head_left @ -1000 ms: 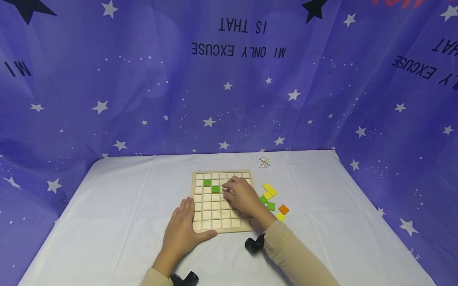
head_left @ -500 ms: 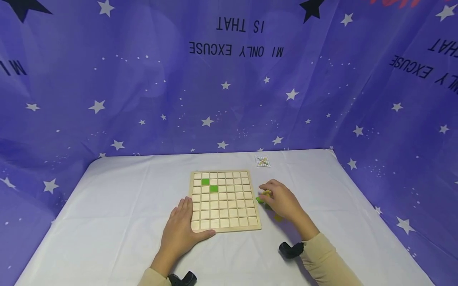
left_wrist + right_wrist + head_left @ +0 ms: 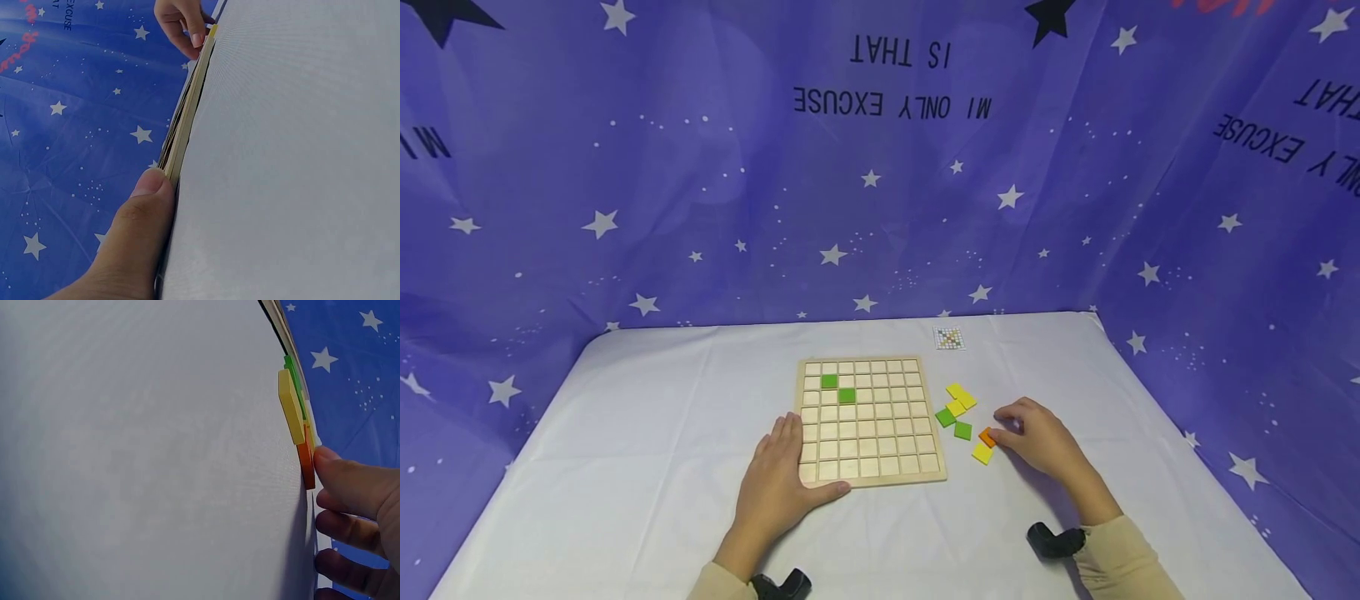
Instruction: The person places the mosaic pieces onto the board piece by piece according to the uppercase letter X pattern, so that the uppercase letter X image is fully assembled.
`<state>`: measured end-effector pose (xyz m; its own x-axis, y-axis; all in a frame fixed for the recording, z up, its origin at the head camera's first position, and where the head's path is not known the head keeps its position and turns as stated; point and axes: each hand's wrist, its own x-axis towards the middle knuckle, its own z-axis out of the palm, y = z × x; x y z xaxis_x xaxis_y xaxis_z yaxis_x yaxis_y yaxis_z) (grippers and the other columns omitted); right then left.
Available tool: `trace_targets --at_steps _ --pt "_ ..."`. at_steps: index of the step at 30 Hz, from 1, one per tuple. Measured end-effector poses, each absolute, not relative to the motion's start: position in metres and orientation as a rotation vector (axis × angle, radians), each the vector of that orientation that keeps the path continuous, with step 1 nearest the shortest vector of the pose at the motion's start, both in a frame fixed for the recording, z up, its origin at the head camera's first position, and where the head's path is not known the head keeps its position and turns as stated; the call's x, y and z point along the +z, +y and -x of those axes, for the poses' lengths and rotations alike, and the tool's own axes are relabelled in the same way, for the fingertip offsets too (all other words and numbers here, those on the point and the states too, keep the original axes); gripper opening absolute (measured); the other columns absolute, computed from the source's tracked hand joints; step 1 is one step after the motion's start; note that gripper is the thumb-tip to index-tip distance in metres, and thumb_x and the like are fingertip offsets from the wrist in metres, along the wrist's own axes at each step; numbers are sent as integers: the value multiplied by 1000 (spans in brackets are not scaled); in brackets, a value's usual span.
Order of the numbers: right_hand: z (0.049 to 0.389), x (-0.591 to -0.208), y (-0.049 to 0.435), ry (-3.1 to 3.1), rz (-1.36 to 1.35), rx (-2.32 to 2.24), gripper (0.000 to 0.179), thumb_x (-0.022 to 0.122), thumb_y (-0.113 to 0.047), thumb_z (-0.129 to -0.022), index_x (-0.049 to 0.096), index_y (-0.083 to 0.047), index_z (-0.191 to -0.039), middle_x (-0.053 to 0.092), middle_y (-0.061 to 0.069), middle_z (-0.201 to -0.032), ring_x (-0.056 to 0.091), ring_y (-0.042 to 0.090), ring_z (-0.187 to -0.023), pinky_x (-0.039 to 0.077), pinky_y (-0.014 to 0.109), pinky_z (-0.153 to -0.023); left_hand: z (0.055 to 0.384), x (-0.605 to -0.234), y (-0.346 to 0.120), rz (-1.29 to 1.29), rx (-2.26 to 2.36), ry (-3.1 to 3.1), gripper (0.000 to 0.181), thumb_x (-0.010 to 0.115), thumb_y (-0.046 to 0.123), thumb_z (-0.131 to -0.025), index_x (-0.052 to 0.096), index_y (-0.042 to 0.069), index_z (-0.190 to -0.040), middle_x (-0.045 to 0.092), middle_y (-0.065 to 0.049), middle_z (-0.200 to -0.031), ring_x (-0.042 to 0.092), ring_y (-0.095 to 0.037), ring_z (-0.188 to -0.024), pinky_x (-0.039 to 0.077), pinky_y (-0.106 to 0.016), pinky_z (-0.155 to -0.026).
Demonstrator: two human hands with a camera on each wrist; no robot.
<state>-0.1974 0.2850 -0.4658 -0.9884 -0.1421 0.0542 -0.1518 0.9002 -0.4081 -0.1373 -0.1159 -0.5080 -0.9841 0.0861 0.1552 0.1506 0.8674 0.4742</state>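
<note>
My left hand (image 3: 771, 492) rests at the near left corner of a wooden grid board (image 3: 867, 448), fingers along its left side and thumb on the near edge. Two green tiles (image 3: 847, 395) sit diagonally in the board's cells. Over the table to the right, my right hand (image 3: 1041, 437) has its thumb at an orange tile (image 3: 305, 464); the index finger stands apart from the tile. Beside it lie a yellow tile (image 3: 982, 453) and a green tile (image 3: 962, 431). Another green tile (image 3: 945, 417) and several yellow tiles (image 3: 956, 407) lie nearer the board.
A small card with a coloured grid pattern (image 3: 949, 337) lies beyond the board's far right corner. White cloth (image 3: 662, 450) covers the table. A purple star-printed curtain (image 3: 760, 183) hangs behind and at the sides.
My right hand has left the board, passed over the loose tiles and moved on right to the orange tile. The left hand stays on the board, whose two green tiles are unchanged.
</note>
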Motion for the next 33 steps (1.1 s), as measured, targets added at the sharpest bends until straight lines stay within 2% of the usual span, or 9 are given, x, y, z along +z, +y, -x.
trace_targets --at_steps 5,9,12,19,23,27,33 --pt "198 -468 287 -3038 -222 692 13 78 -24 -85 74 -17 -96 67 -2 -98 56 15 -84 47 33 -74 137 -508 -116 181 -761 -2914 139 64 89 -61 23 -6 -154 24 -18 -163 21 -35 -153 21 -52 -124" --pt "200 -470 288 -3041 -235 697 5 75 -18 -89 74 -18 -94 65 -4 -91 53 13 -78 44 29 -70 137 -508 -116 178 -762 -2920 140 62 91 -61 22 -6 -155 23 -18 -163 21 -35 -153 21 -52 -125" --pt "200 -472 288 -3032 -268 701 10 75 -21 -89 75 -18 -98 65 -5 -92 52 12 -78 44 29 -69 137 -507 -116 176 -759 -2924 140 62 90 -61 22 -6 -155 24 -18 -163 21 -35 -153 21 -52 -125" --pt "198 -469 287 -3078 -251 712 29 82 -32 -82 74 -17 -106 65 -5 -100 53 14 -83 45 29 -71 137 -506 -116 177 -752 -2914 138 67 86 -61 23 -6 -154 25 -19 -163 22 -35 -152 22 -52 -124" --pt "198 -469 286 -3075 -296 646 27 81 -31 -82 75 -17 -104 64 -6 -97 53 13 -83 46 30 -72 137 -506 -115 180 -752 -2910 138 68 85 -61 24 -6 -154 25 -19 -163 22 -35 -152 22 -52 -124" --pt "197 -469 283 -3029 -450 461 22 80 -26 -85 73 -14 -102 63 -5 -95 56 12 -85 52 35 -77 137 -507 -115 184 -750 -2909 138 67 86 -61 24 -6 -154 25 -19 -163 23 -35 -152 22 -52 -124" --pt "196 -469 279 -2972 -534 293 20 77 -21 -88 69 -10 -102 63 -1 -96 60 16 -92 56 40 -84 138 -508 -116 182 -746 -2915 139 65 89 -61 23 -6 -155 24 -18 -163 22 -35 -153 21 -52 -125"
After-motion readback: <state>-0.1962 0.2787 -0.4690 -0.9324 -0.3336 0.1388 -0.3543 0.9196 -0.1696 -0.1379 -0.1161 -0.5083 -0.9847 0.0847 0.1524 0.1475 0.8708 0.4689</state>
